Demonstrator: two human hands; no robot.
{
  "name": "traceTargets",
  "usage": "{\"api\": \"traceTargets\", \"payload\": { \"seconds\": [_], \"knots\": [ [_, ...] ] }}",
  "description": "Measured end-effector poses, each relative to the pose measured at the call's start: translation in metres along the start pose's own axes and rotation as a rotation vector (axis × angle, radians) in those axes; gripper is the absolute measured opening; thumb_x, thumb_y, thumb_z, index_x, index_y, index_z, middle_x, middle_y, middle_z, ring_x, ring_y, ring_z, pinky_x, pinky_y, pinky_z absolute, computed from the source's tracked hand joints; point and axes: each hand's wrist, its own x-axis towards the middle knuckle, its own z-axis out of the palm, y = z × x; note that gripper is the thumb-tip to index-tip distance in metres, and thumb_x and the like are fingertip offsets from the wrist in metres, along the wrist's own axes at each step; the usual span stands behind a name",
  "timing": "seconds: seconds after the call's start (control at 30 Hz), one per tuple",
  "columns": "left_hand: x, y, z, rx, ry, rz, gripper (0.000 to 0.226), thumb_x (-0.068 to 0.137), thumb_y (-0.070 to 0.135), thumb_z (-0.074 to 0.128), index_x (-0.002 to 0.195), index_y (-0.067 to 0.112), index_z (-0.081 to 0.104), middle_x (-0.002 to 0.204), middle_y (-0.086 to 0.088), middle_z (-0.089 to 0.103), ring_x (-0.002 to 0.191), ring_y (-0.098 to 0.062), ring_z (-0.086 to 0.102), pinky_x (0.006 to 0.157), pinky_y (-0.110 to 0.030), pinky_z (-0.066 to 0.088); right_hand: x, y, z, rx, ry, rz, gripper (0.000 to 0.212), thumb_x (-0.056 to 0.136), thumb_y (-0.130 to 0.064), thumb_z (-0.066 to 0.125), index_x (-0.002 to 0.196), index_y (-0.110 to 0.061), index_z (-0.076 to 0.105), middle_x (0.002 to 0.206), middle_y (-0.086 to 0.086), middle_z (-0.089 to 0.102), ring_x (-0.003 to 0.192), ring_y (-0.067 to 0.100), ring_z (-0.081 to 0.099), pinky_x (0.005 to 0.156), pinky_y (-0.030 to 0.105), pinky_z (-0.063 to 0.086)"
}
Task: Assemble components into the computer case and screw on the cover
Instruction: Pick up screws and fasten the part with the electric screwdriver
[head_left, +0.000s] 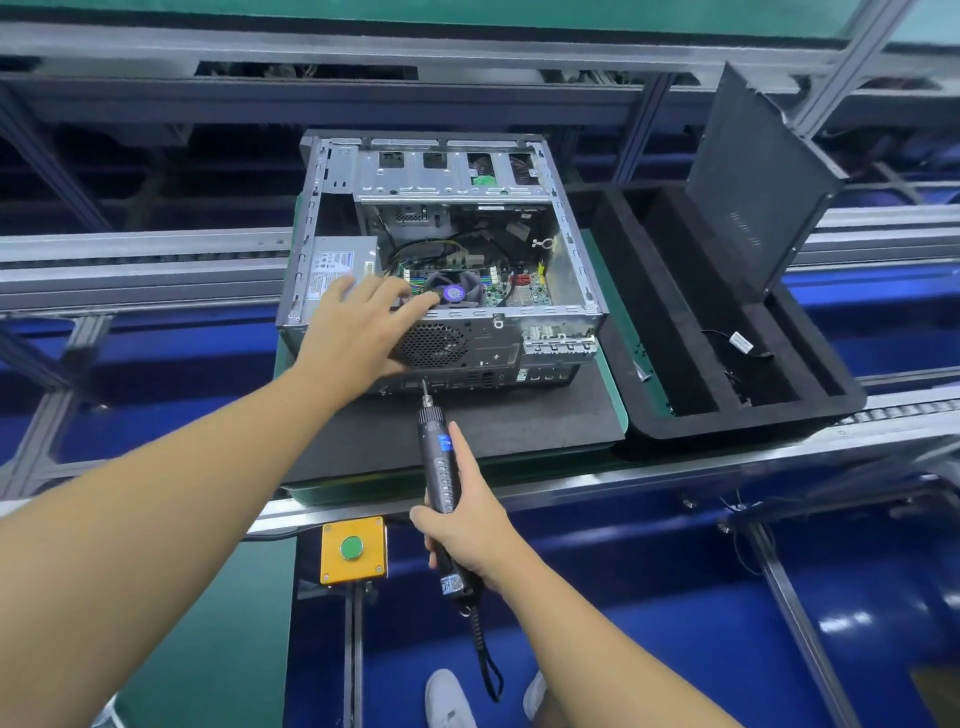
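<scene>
Aluminium conveyor rails (145, 260) cross the frame over blue panels, carrying a green-edged surface (615, 384) topped with a black mat (493, 431). At the centre of the frame the computer case (569, 270) stands on that mat with its top side open. Inside it are a grey power supply (337, 265) at the left, a drive cage (447, 174) at the far end, and a board with a cooler fan (457, 296) and loose wires on the floor of the case.

My left grip (358, 332) lies spread over the case's near edge, fingers reaching in toward the fan, thumb down beside the round rear grille. It covers part of the board. My right grip (467, 540) is wrapped round the electric screwdriver (439, 467), forefinger along its barrel. The bit points at the low port row on the rear panel; whether it touches I cannot tell.

Right of the case sits a black foam tray (779, 415) with long slots. The dark cover panel (753, 171) stands tilted in its far right end, and thin cables (743, 345) lie in the rightmost slot. At the lower centre a yellow button box (332, 566) hangs under the rail.
</scene>
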Motion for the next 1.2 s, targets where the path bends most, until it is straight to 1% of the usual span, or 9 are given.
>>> {"api": "traceTargets", "payload": {
  "seconds": [0.23, 0.43, 0.63, 0.7, 0.8, 0.87, 0.93, 1.07, 1.2],
  "knots": [
    [-0.006, 0.008, 0.003, 0.086, -0.028, -0.114, 0.110, 0.054, 0.047, 0.092, 0.146, 0.027, 0.034, 0.139, -0.012, 0.043, 0.122, -0.037, 0.044, 0.096, -0.055, 0.041, -0.002, -0.001, -0.015, 0.035, -0.002, -0.017, 0.105, 0.078, -0.022, 0.071, 0.139, -0.081, 0.009, 0.097, 0.003, 0.066, 0.062, 0.018, 0.066, 0.059, 0.035, 0.059],
    [-0.010, 0.003, -0.008, -0.062, -0.006, -0.146, 0.088, 0.079, 0.059, 0.070, 0.146, 0.012, 0.038, 0.140, -0.009, 0.048, 0.127, -0.031, 0.044, 0.104, -0.046, 0.038, -0.006, -0.012, -0.016, 0.013, -0.043, -0.066, 0.104, 0.077, -0.023, 0.072, 0.140, -0.080, 0.011, 0.117, 0.005, 0.057, 0.062, 0.018, 0.065, 0.060, 0.033, 0.058],
    [-0.054, 0.020, -0.017, -0.437, 0.265, -0.541, 0.049, 0.093, 0.016, 0.061, 0.137, 0.001, 0.046, 0.146, -0.015, 0.042, 0.135, -0.033, 0.038, 0.111, -0.046, 0.031, -0.011, -0.031, -0.014, 0.040, -0.051, -0.032, 0.076, 0.084, -0.033, 0.063, 0.149, -0.051, 0.030, 0.073, -0.003, 0.067, 0.055, 0.020, 0.060, 0.054, 0.032, 0.055],
    [-0.073, 0.038, -0.016, -0.525, 0.301, -0.714, 0.035, 0.094, 0.018, 0.059, 0.127, 0.009, 0.052, 0.134, -0.009, 0.051, 0.124, -0.029, 0.045, 0.101, -0.048, 0.036, -0.012, -0.044, -0.012, 0.052, -0.047, -0.025, 0.060, 0.088, -0.030, 0.059, 0.145, -0.030, 0.040, 0.065, 0.000, 0.062, 0.052, 0.022, 0.057, 0.051, 0.033, 0.053],
    [-0.084, 0.055, -0.022, -1.038, 0.177, -0.945, 0.012, 0.101, 0.029, 0.046, 0.105, 0.023, 0.056, 0.085, 0.002, 0.070, 0.076, -0.021, 0.066, 0.074, -0.042, 0.051, -0.013, -0.068, -0.004, 0.066, -0.049, -0.078, 0.033, 0.094, -0.020, 0.056, 0.127, -0.024, 0.050, 0.069, 0.003, 0.058, 0.051, 0.024, 0.056, 0.050, 0.037, 0.054],
    [-0.086, 0.056, -0.025, -1.298, 0.056, -1.048, 0.027, 0.104, 0.036, 0.040, 0.097, 0.021, 0.062, 0.051, -0.002, 0.060, 0.039, -0.018, 0.055, 0.048, -0.032, 0.046, -0.014, -0.082, 0.002, 0.109, -0.054, -0.104, 0.025, 0.094, -0.019, 0.056, 0.118, -0.027, 0.052, 0.078, 0.008, 0.056, 0.051, 0.025, 0.056, 0.050, 0.038, 0.054],
    [-0.091, 0.051, -0.030, -1.429, -0.002, -1.122, 0.039, 0.105, 0.040, 0.038, 0.095, 0.016, 0.068, 0.038, 0.000, 0.044, 0.028, -0.015, 0.035, 0.035, -0.022, 0.030, -0.013, -0.093, 0.011, 0.170, -0.074, -0.108, 0.029, 0.088, -0.023, 0.057, 0.116, -0.027, 0.052, 0.080, 0.008, 0.054, 0.049, 0.026, 0.055, 0.051, 0.039, 0.055],
    [-0.108, 0.042, -0.042, -1.811, -0.049, -1.221, 0.056, 0.093, 0.062, 0.047, 0.104, 0.012, 0.070, 0.053, 0.002, 0.048, 0.039, -0.011, 0.032, 0.041, -0.018, 0.021, -0.007, -0.110, 0.038, 0.220, -0.130, -0.108, 0.034, 0.081, -0.022, 0.056, 0.115, -0.017, 0.053, 0.080, 0.009, 0.058, 0.059, 0.027, 0.060, 0.068, 0.046, 0.057],
    [-0.140, 0.033, -0.045, -2.101, -0.047, -1.091, 0.057, 0.081, 0.066, 0.058, 0.116, 0.023, 0.074, 0.101, -0.006, 0.074, 0.078, -0.019, 0.066, 0.063, -0.029, 0.048, 0.005, -0.111, 0.072, 0.073, -0.215, -0.091, 0.029, 0.093, -0.023, 0.058, 0.122, -0.027, 0.058, 0.107, 0.004, 0.072, 0.094, 0.021, 0.068, 0.095, 0.044, 0.055]
  ]
}}
